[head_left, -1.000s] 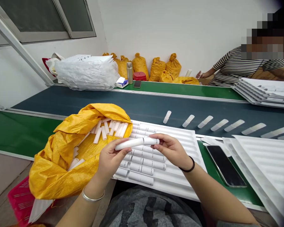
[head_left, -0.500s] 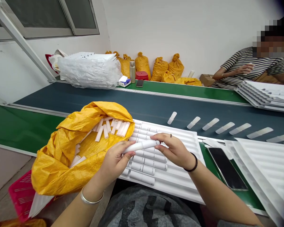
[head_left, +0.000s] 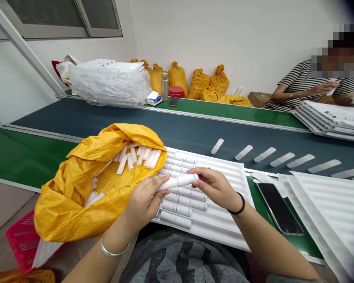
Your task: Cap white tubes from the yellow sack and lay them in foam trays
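Between my two hands, a white tube (head_left: pixel 178 181) lies nearly level, with a seam near its middle and small dark print at its right end. My left hand (head_left: pixel 146 198) is closed around its left part. The thumb and fingers of my right hand (head_left: pixel 214 186) pinch the printed right end. Beneath it, a white ridged tray (head_left: pixel 224 220) bears rows of similar printed white tubes (head_left: pixel 175 219). To the left of my left hand, an open yellow sack (head_left: pixel 79 177) holds many loose white tubes (head_left: pixel 122 164).
A dark conveyor belt (head_left: pixel 129 120) carries a row of pale tubes (head_left: pixel 264 154). Right of the tray are a phone (head_left: pixel 280 208) and stacked white trays (head_left: pixel 327 200). A pink basket (head_left: pixel 22 239) stands below the sack. Across the belt sits a person in a striped shirt (head_left: pixel 301 78).
The two tube parts, at a slight angle before, are now in line, and my left hand has slid right along them. The co-worker's hand has moved from the table up to the chest.
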Tool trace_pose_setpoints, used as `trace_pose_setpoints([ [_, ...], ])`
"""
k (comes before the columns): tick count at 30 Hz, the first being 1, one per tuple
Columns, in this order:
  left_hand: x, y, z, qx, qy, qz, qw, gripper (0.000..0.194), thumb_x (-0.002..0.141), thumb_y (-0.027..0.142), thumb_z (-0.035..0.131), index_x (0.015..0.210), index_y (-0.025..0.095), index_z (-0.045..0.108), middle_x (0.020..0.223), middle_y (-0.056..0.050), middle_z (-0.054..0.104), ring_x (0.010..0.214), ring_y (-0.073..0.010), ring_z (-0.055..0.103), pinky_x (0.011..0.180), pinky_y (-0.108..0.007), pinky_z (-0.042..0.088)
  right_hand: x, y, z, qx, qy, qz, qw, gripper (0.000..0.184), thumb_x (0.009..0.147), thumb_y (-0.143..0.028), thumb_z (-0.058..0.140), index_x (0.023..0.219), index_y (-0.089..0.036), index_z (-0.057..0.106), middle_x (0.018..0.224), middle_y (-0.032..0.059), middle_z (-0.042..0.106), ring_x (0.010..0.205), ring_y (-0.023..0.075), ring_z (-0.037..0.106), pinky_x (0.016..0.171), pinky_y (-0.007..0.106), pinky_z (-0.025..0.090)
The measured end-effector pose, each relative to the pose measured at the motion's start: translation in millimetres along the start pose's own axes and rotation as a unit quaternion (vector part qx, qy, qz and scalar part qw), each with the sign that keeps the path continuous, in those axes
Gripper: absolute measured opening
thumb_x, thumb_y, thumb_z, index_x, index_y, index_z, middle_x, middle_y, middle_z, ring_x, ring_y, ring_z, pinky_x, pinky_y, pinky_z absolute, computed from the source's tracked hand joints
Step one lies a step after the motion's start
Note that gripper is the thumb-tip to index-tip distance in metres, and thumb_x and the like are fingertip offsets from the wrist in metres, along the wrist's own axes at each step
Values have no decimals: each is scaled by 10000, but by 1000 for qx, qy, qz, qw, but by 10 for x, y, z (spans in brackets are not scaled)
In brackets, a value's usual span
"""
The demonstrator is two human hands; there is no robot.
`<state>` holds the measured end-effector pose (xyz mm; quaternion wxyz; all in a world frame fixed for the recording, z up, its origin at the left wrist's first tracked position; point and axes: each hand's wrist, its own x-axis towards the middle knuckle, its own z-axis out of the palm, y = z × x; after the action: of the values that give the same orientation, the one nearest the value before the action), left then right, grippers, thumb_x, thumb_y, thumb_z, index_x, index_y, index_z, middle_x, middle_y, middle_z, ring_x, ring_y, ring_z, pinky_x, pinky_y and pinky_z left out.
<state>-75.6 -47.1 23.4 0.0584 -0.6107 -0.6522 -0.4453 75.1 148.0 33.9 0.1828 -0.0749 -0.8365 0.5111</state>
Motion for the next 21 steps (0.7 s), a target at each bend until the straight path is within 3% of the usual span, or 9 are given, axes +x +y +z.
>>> trace_pose_setpoints([
  [6,3,23,31,30,10,48,998,434,842,44,574,1263,135,515,1042,-91,637,983,-174,585,900,-301,483,-8,-56,12,99,-19,57,993,311,875,-364,583,1089,-139,614,751,42,631,661,135,611,576,234,501],
  [13,-41,31,104,7,-2,42,999,402,851,84,577,1246,127,516,1007,-97,637,938,-172,588,858,-295,497,-122,-74,111,68,0,34,997,303,911,-364,520,1108,-147,597,828,64,642,683,137,604,606,246,502],
  [16,-71,-39,177,-10,-43,32,998,353,873,112,549,1224,140,526,985,-86,650,927,-168,605,845,-290,516,-137,-38,138,-54,-51,8,997,290,900,-362,544,1103,-172,624,903,78,659,778,161,617,705,276,499],
  [19,-3,-25,119,59,-154,1,986,406,878,200,564,1273,134,499,1052,-127,647,978,-233,616,847,-378,545,42,124,102,-246,-132,-5,960,238,790,-347,685,965,-186,684,941,82,647,861,194,598,784,297,462],
  [21,89,121,-49,117,-185,-19,976,473,873,264,578,1319,148,470,1199,-163,595,1107,-293,569,905,-460,525,290,327,13,-333,-87,66,937,224,755,-329,705,931,-194,679,906,60,646,843,185,592,783,276,445],
])
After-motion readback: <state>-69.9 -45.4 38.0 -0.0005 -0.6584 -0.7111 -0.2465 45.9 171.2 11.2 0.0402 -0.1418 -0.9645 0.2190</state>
